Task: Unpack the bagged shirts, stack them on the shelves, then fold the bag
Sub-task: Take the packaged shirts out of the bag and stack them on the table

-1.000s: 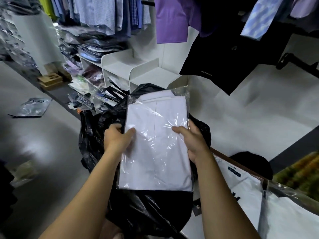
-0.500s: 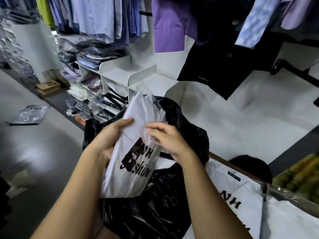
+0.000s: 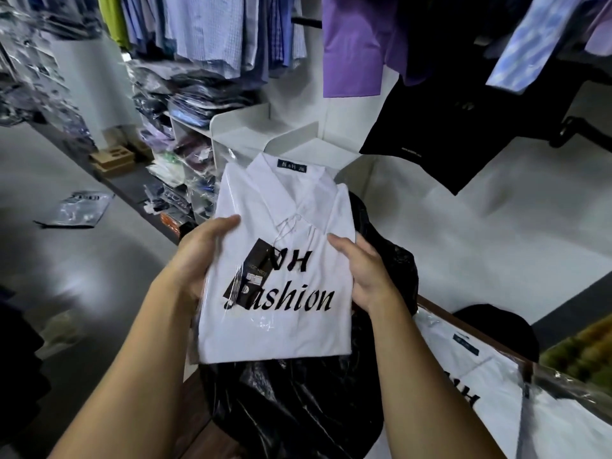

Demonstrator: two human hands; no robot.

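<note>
On the left, a wide stretch of grey floor (image 3: 109, 270) is running alongside the person. One flat clear packet (image 3: 77, 208) is lying on it, near the base of the shelves. The white shelves (image 3: 245, 127) are standing just beyond the hands. Their upper panels are smooth with rounded corners, and their left compartments are holding glossy stacks of wrapped clothes (image 3: 198, 104).

The left hand (image 3: 198, 256) is gripping the left edge of the bagged shirt (image 3: 281, 326), thumb lying across the top and fingers hidden beneath. The shirt is being held flat and face-up in the air over the black bag (image 3: 298, 409), collar pointing toward the shelves. It is a white rectangular fold in crinkly clear film, carrying bold black lettering and a black hang tag (image 3: 253, 271) on a thin string. The right hand (image 3: 367, 273) is grasping the right edge the same way, thumb on top.

The black bag, shiny and crumpled, is sitting under the shirt on the wooden counter (image 3: 202, 442). Further right, a second wrapped shirt (image 3: 480, 376) is lying on that counter.

Half a second ago the shirt was tilted nearly edge-on between the hands. Now its printed front is facing up, where the plain back was showing a second ago.
</note>
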